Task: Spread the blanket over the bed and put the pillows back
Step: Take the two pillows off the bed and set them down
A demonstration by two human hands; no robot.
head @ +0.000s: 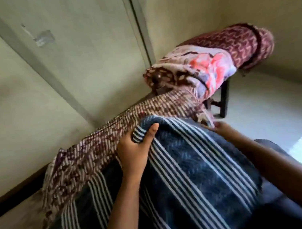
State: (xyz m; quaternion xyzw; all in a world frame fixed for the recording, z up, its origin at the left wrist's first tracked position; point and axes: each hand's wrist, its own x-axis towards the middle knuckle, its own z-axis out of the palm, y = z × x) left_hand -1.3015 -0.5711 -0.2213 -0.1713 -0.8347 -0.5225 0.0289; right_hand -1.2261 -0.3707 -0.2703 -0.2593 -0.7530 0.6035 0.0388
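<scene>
Left hand [132, 151] grips a fold at the striped blanket [190, 159] top edge, held before the patterned cloth [110, 130]. Right hand [222, 128] meets the far corner, fingers hidden, grip unclear. Open floor [271, 107] lies to the right.

Dark blue blanket [189, 157] with white stripes; maroon-and-white patterned cloth [114, 134]; pale green wall [10, 93].
</scene>
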